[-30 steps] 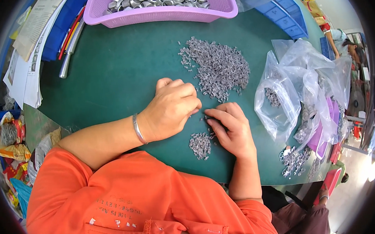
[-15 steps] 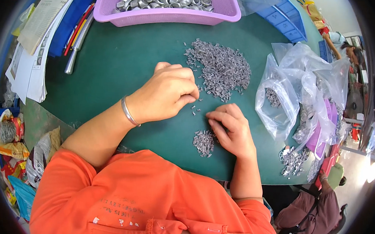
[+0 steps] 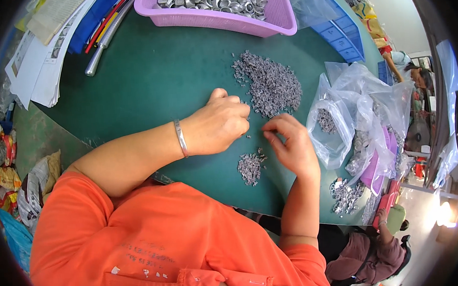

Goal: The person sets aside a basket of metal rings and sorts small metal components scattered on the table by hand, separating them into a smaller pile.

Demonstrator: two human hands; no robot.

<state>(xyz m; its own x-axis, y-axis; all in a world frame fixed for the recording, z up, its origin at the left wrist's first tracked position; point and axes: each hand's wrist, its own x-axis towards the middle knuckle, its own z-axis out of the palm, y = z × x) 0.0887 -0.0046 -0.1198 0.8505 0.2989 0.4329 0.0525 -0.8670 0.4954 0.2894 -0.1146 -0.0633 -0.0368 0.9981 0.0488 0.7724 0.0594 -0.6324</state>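
Both hands (image 3: 254, 134) pick small grey parts (image 3: 270, 84).

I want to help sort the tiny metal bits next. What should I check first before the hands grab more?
1. Big pile within reach of both hands: ok.
2. Left hand free to pick: cannot tell, its fingers are curled shut.
3. Right hand pinching a bit: cannot tell, too small to see.
4. Small pile apart from the big pile: ok.
5. Loose bits lie between the hands: not ok.
6. Open bags beside the right hand: ok.
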